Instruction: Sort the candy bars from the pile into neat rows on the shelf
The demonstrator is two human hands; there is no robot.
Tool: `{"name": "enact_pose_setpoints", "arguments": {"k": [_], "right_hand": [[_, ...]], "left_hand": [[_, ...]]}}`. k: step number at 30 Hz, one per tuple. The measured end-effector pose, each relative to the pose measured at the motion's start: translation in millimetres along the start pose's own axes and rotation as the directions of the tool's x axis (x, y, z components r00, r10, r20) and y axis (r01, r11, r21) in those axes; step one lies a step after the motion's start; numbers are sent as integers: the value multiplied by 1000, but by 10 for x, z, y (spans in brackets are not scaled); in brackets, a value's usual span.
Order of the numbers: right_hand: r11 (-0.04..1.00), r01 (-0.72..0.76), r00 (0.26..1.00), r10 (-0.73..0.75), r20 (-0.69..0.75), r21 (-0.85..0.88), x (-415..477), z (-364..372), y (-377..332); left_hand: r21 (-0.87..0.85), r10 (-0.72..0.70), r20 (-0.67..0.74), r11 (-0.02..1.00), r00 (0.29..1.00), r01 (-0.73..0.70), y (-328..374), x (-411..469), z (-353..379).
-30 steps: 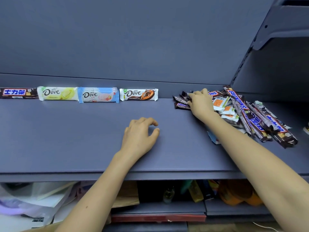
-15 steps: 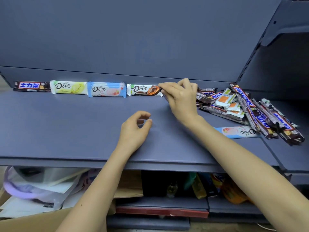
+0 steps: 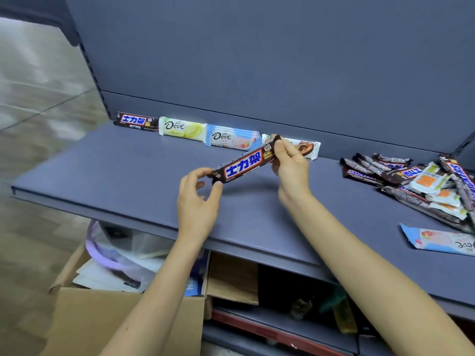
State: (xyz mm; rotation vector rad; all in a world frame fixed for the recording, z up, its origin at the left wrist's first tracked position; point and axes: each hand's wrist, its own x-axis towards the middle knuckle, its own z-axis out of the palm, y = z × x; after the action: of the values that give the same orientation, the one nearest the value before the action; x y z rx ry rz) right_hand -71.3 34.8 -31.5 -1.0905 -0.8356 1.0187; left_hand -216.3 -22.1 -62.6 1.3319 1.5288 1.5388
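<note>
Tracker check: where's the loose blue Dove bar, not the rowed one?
Head view, far right: loose blue Dove bar lies near the front of the shelf, just in front of the pile.

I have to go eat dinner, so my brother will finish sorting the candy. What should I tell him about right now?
Right hand: pinches the right end of the held Snickers bar, above the shelf.
Left hand: fingers curl at the bar's left end; grip unclear.
Done: one back row of four: row Snickers, yellow Dove, blue Dove, fourth Dove partly behind the right hand.
Left: place the held bar, then sort the pile on the right and the loose Dove near the front edge.
</note>
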Motion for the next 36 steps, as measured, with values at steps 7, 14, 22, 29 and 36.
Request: {"name": "enact_pose_setpoints", "arguments": {"k": [7, 14, 22, 29, 36], "right_hand": [[997, -73, 997, 72, -25, -8, -9, 198, 86], [994, -109, 990, 109, -87, 2, -30, 158, 161], [967, -232, 968, 240, 76, -109, -69, 388, 192], [914, -122, 946, 225, 234, -388, -111, 911, 421], [904, -173, 889, 314, 332, -391, -176, 1427, 503]], "left_hand": [[-53, -43, 35, 998, 998, 45, -95, 201, -187], [-173, -148, 96, 971, 984, 163, -126, 298, -150], [-445, -260, -18, 867, 966, 225, -176, 536, -376], [-507, -238, -164, 853, 957, 125, -293, 709, -806], [-393, -82, -305, 918, 949, -47, -363, 880, -1223]]}}
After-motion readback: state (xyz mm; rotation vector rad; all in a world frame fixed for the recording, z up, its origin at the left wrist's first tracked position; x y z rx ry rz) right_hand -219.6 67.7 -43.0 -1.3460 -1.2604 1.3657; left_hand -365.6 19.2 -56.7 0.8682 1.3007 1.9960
